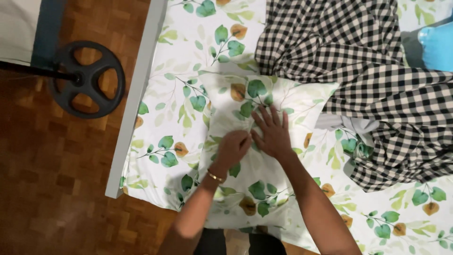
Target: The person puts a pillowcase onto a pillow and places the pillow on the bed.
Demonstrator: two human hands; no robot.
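Home bedroom: bed (141, 71) with leaf-print sheet (179, 56), checked blanket (358, 61), parquet floor (42, 165).

**Bed and its load**

The bed (141, 89) wears a leaf-print sheet (174, 118). A matching pillow (255, 189) lies at six o'clock. A checked blanket (377, 80) is heaped at two o'clock, beside a blue cushion (436, 45).
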